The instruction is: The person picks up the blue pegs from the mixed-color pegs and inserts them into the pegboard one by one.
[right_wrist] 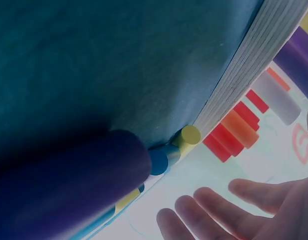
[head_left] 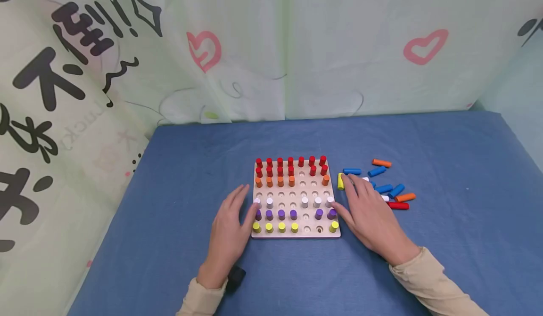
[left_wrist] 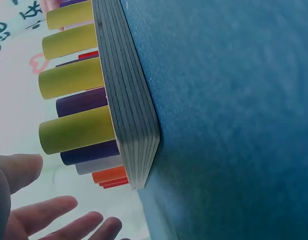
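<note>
Sleeves [head_left: 202,301] first, then left hand [head_left: 229,225] and right hand [head_left: 375,214] bracketing the pegboard [head_left: 297,234] on blue cloth [head_left: 288,278]!
Both thumbs [left_wrist: 21,170] stand wide of the fingers [left_wrist: 48,211] (whether any tip touches the board, I can't tell). Yellow pegs [head_left: 282,228] line its near row, purple pegs [head_left: 282,215] and white pegs [head_left: 317,203] next; off right, loose pegs [head_left: 383,189] lie scattered by the right fingers! Farther out, orange pegs [head_left: 280,182], two rows of red pegs [head_left: 290,162], and beyond them a curtain [head_left: 339,71] with pink hearts [head_left: 217,50].
</note>
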{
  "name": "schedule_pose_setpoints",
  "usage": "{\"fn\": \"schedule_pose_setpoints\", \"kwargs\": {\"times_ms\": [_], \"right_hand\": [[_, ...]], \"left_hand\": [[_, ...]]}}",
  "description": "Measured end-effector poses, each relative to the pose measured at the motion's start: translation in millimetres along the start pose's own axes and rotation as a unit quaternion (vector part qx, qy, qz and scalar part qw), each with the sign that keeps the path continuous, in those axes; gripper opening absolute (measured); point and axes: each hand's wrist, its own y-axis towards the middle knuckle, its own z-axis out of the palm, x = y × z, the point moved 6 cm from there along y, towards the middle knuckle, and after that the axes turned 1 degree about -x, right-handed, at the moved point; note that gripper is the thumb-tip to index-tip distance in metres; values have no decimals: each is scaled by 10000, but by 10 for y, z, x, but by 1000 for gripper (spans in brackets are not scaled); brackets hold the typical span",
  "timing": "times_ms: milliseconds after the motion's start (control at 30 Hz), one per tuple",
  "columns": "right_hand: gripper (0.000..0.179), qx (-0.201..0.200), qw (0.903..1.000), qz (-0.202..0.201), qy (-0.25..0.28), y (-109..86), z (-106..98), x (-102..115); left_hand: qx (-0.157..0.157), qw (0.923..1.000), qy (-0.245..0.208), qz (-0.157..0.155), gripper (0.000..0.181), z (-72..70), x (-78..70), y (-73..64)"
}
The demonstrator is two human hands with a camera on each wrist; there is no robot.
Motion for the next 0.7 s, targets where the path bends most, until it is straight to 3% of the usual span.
{"fn": "schedule_pose_setpoints", "kwargs": {"times_ms": [233, 700], "right_hand": [[75, 189, 9997, 116, 35, 32, 42, -43], [71, 432, 9988, 204, 104, 55, 62, -94]], "left_hand": [[158, 9991, -297, -253, 51, 39, 58, 40], [315, 9969, -576, -442, 45, 83, 139, 120]]}}
